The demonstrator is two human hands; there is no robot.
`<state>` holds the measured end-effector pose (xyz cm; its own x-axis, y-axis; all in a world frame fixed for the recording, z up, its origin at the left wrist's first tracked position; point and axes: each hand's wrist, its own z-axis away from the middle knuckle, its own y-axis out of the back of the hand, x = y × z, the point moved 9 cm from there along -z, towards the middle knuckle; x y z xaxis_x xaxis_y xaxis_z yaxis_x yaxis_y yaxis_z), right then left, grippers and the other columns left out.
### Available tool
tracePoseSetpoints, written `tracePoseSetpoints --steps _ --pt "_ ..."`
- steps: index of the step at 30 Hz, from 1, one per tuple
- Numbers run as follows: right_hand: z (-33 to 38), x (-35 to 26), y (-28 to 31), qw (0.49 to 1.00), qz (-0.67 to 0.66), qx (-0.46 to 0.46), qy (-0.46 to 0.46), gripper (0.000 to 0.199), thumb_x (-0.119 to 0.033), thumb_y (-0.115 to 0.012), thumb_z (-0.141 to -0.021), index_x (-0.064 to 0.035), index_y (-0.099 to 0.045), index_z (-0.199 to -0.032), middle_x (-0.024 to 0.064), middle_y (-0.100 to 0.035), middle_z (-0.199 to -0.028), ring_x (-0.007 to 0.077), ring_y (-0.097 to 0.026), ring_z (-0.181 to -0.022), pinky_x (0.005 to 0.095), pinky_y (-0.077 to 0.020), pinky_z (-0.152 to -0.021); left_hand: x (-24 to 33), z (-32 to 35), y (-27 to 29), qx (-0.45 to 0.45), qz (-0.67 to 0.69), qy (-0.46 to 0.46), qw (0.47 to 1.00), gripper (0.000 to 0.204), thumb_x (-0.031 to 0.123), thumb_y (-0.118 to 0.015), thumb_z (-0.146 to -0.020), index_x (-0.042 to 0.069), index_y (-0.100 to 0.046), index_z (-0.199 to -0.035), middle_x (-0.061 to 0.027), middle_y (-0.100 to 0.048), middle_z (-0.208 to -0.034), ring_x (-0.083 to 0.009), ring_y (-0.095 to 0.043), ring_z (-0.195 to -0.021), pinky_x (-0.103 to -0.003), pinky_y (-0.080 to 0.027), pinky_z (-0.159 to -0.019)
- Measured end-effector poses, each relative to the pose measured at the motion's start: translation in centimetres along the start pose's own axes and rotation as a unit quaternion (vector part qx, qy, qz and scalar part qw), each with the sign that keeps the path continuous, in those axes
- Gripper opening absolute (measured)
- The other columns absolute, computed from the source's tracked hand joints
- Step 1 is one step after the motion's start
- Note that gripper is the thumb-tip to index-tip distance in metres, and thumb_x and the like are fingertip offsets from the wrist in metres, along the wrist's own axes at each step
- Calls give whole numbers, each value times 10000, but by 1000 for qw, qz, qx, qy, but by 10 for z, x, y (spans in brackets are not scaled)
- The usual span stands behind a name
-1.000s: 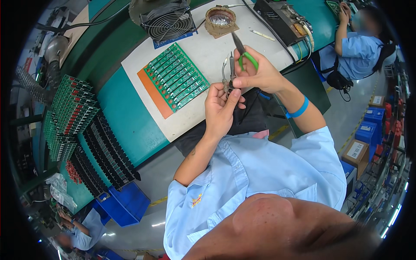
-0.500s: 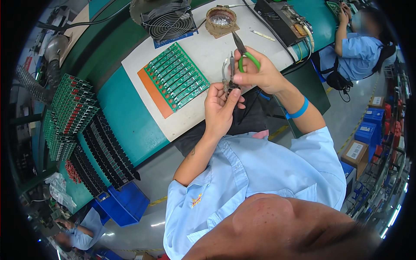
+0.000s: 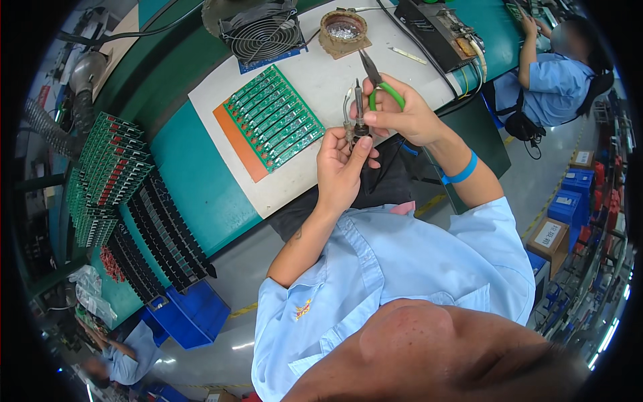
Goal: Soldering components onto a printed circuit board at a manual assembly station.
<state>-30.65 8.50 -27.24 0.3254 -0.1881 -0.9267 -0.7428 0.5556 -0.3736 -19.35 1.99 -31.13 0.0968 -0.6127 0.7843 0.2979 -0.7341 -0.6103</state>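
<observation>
Left hand (image 3: 340, 161) pinches a small wired component (image 3: 355, 127) above the white mat (image 3: 315, 80), right hand (image 3: 402, 117) grips green-handled pliers (image 3: 376, 84) at its leads, trimming looks underway, green board panel (image 3: 273, 118) lies untouched beside.

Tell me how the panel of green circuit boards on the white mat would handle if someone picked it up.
The green circuit board panel looks thin and flat, so it is probably light and fairly stiff. It seems made of many narrow strips side by side, so it may flex or snap along the joins if lifted by one corner. Lying flat on the orange sheet, it should slide rather than roll or tip.
</observation>
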Motion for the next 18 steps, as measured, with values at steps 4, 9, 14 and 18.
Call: tracePoseSetpoints --steps 4,9,14,18 --pt "1 -3 -1 996 93 -15 6 578 -35 -812 -754 -91 -497 -1235 102 -597 -1089 129 -509 -865 210 -419 -724 0 -1 -1 -7 2 -4 1000 273 74 -642 -982 2 -445 -1156 -112 -620 -967 -159 -647 -813 -261 -562 -671" --pt "5 11 2 997 26 -12 -73 564 -63 -786 -794 -103 -477 -1264 142 -629 -1090 150 -533 -870 238 -433 -723 -1 -1 1 -1 -2 0 1000 271 76 -642 -982 12 -436 -1146 -115 -621 -971 -163 -648 -808 -267 -563 -667" --pt "1 -22 -6 991 77 -27 104 435 -90 -729 -867 -69 -535 -1255 130 -651 -1012 158 -547 -848 268 -437 -709 3 -1 4 2 8 -11 1000 271 81 -645 -982 25 -425 -1131 -123 -626 -980 -167 -647 -801 -273 -564 -666" --pt "15 -55 -1 873 466 7 144 299 -115 -671 -926 -15 -609 -1200 103 -635 -927 159 -542 -820 280 -424 -691 4 1 5 12 1 -5 1000 271 86 -644 -984 35 -415 -1120 -131 -633 -991 -171 -648 -801 -276 -565 -665"
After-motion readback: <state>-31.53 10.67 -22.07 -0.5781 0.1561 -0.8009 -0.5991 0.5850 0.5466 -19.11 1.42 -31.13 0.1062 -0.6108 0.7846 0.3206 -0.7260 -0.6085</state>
